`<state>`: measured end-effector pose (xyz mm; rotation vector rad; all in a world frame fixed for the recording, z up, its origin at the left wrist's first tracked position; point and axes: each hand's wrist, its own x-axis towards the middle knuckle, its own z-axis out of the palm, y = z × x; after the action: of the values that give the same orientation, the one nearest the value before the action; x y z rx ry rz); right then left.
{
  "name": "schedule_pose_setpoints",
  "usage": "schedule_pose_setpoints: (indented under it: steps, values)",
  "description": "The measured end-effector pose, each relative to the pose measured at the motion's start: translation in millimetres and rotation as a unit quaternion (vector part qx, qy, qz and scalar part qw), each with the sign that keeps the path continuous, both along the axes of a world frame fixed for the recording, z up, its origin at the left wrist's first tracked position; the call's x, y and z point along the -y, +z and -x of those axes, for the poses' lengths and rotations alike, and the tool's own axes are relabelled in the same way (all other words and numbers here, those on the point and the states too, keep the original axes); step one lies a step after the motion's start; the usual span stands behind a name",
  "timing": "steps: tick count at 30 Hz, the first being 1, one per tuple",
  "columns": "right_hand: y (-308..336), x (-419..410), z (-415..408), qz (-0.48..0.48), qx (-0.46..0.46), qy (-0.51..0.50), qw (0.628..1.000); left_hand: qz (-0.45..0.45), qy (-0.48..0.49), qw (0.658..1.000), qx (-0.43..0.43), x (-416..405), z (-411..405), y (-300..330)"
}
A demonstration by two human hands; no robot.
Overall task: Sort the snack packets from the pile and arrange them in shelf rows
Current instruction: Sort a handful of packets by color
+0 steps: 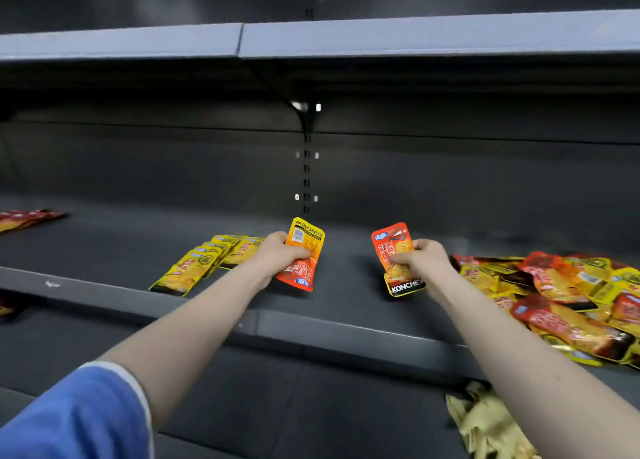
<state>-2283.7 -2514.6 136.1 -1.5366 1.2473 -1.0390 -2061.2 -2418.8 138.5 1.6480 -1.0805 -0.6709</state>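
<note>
Shelf (104, 278) holding packet pile (568, 299), hands gripping orange packets, left (280, 256), right (420, 256)

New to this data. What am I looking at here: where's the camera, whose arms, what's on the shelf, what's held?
One picture, from a wide-angle camera on a person's head, looking forward and down. No robot: the arms are the person's own. The left hand grips a packet that is yellow at the top and red below; the right hand grips a red packet. Both are held over a dark shelf. On it, left of the hands, lies a row of yellow packets; to the right is the mixed pile. More red packets lie far left.
</note>
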Motion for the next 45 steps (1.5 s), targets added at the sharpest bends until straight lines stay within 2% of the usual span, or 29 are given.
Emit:
schedule_pose_setpoints:
  steps: [13, 22, 29, 35, 42, 45]
  values:
    - [-4.7, -89.1, -291.7, -0.016, 0.054, 0.032, 0.998, -0.028, 0.031, 0.999, 0.013, -95.8, -264.6, -3.0]
    - [9.9, -85.8, -447.5, 0.009, 0.049, 0.052, 0.997, -0.03, 0.054, 0.998, -0.001, -104.6, -407.8, -13.0]
    - [8.7, -72.2, -576.8, -0.019, 0.057, 0.095, 0.994, -0.024, 0.089, 0.996, 0.013, -105.9, -534.2, -2.0]
    - [6.7, -86.9, -678.8, -0.036, 0.04, 0.11, 0.993, -0.05, 0.083, 0.995, 0.024, -123.2, -636.5, 14.7]
    - [-14.9, -127.8, -788.7, -0.064, 0.049, 0.086, 0.993, -0.039, 0.04, 0.998, 0.008, -141.6, -764.1, 8.8]
    - [-22.9, -149.4, -831.1, -0.077, 0.066, 0.046, 0.994, -0.039, 0.033, 0.998, 0.03, -150.5, -823.4, 4.9]
